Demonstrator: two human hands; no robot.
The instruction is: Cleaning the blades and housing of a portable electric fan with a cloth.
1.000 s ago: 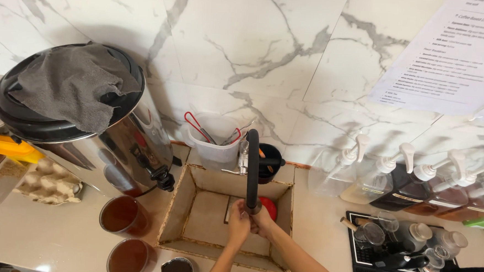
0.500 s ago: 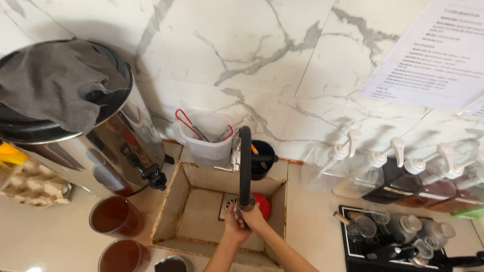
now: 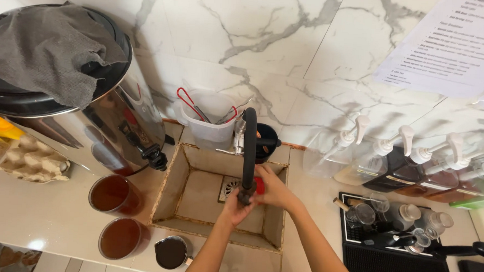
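Both hands meet under the end of a black curved faucet [image 3: 249,147] over a small square sink [image 3: 195,191]. My left hand [image 3: 235,208] is cupped just beneath the spout, its fingers curled up against the nozzle. My right hand [image 3: 275,191] lies beside it from the right, with its fingers reaching toward the spout. A red object [image 3: 259,184] in the sink shows partly behind my right hand. Whether either hand holds anything is hidden.
A steel urn [image 3: 83,111] with a grey cloth [image 3: 48,48] on its lid stands left, its tap near the sink. Two cups of brown liquid [image 3: 112,194] and a small dark pitcher [image 3: 171,252] sit in front. A white utensil tub [image 3: 209,123], pump bottles [image 3: 362,159] and a black glass rack [image 3: 392,221] are nearby.
My hands have stayed together under the spout, shifting only slightly. The view has drifted a little, so the urn and sink sit differently in frame.
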